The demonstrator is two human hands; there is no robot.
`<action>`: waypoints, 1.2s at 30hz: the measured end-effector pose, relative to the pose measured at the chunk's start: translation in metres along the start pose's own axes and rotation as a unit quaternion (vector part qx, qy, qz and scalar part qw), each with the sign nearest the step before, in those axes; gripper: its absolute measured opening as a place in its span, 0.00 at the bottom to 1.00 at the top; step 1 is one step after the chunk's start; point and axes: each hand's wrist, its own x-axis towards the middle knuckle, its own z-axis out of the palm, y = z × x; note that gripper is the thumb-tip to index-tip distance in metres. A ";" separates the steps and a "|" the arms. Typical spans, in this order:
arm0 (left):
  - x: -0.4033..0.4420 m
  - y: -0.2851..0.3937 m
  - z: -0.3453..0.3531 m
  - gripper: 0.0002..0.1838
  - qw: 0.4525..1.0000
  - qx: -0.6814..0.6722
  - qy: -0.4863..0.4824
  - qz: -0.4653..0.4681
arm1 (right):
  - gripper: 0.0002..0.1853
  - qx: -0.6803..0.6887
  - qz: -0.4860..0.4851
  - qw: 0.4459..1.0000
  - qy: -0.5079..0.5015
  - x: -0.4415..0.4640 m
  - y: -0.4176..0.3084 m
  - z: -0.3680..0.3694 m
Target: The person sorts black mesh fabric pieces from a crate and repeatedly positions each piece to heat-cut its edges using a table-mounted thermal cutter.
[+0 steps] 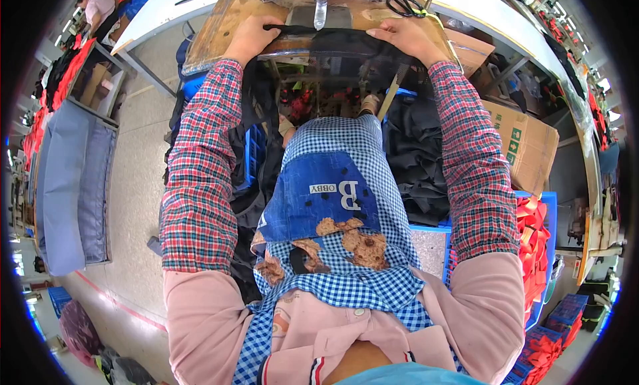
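Note:
A strip of black fabric (319, 40) is stretched along the front edge of a worn wooden work table (216, 35). My left hand (254, 37) pinches its left end between thumb and fingers. At the other end, my right hand (405, 39) is closed on the fabric, thumb toward the middle. Between the hands, the machine part with a clear, pointed tip (320, 13) stands just beyond the fabric. More black cloth hangs below the table edge by my left forearm.
Heaped black cloth (416, 159) lies right of my lap. A cardboard box (522, 145) and a blue crate (551, 218) of red fabric pieces stand farther right. Black cable loops (405, 5) lie behind my right hand. Another person (100, 5) is at the far upper left.

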 end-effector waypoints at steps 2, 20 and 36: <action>0.001 -0.005 0.002 0.13 1.000 -0.001 0.006 0.002 | 0.25 0.009 -0.002 1.000 0.021 0.002 0.000 0.005; -0.031 0.246 -0.016 0.16 0.916 -0.318 -0.126 0.212 | 0.27 0.368 -0.021 0.929 0.021 -0.165 -0.070 -0.041; -0.130 0.230 0.025 0.18 0.902 -0.345 -0.250 0.075 | 0.24 0.818 0.073 0.530 0.211 -0.240 0.030 -0.047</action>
